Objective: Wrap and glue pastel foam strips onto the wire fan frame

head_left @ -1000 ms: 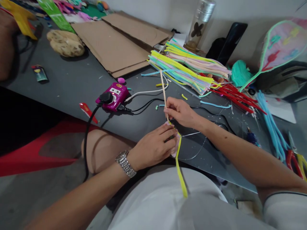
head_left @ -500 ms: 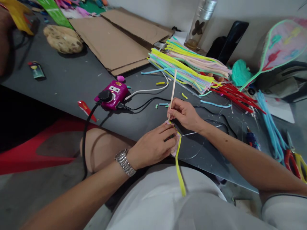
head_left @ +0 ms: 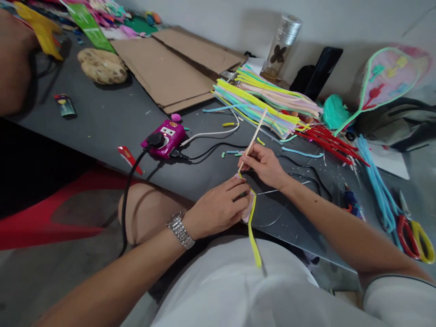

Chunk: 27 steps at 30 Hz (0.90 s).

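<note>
My right hand point(head_left: 264, 164) pinches a thin wooden stick point(head_left: 254, 136) whose upper end leans to the right; its lower tip meets a small pink piece point(head_left: 250, 205) at the table's near edge. My left hand point(head_left: 220, 208), a metal watch on its wrist, is closed on that pink piece together with a yellow pipe cleaner point(head_left: 253, 236) that hangs down over my white shirt. A thin wire loop point(head_left: 277, 217) lies on the grey table point(head_left: 102, 122) just right of the hands.
A purple power strip point(head_left: 165, 137) with black and white cords sits left of the hands. Behind lie piles of coloured pipe cleaners point(head_left: 262, 102), red sticks point(head_left: 327, 138), blue pipe cleaners point(head_left: 378, 186), cardboard sheets point(head_left: 170, 72), a jar point(head_left: 279, 50), scissors point(head_left: 413, 229). Another person's arm point(head_left: 15, 63) is far left.
The stick's upper end has swung from leaning left to leaning right while its tip stayed at the pink piece. My left hand has kept its hold.
</note>
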{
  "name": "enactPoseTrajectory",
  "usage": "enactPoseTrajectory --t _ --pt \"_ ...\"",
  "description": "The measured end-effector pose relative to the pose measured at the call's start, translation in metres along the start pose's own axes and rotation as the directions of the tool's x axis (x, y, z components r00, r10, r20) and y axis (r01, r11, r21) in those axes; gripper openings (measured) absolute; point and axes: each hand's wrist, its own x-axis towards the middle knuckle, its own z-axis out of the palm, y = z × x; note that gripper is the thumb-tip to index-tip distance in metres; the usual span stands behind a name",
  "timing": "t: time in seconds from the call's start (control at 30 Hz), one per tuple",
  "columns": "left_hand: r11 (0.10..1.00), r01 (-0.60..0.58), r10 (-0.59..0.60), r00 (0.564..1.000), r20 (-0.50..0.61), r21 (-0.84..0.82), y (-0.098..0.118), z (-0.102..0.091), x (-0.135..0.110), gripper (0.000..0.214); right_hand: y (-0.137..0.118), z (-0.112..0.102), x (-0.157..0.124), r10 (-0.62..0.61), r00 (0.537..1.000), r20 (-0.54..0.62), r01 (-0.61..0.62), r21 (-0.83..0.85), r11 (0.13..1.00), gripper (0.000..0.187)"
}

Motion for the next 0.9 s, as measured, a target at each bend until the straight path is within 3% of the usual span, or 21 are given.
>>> enactPoseTrajectory --t 0.47,0.9 --pt "1.0 0.001 -0.001 1.0 0.024 0.012 0.0004 -0.0015 0.0004 0.017 -0.0009 0.0039 -0.0014 -0.007 0.999 0.032 0.009 -0.055 0.998 0.038" --pt "1.0 -0.026 0.026 1.0 0.011 0.008 -0.0017 -0.0001 0.0 0.017 0.0036 0.0013 -0.0035 -0.042 0.999 -0.011 0.042 -0.019 0.999 0.043"
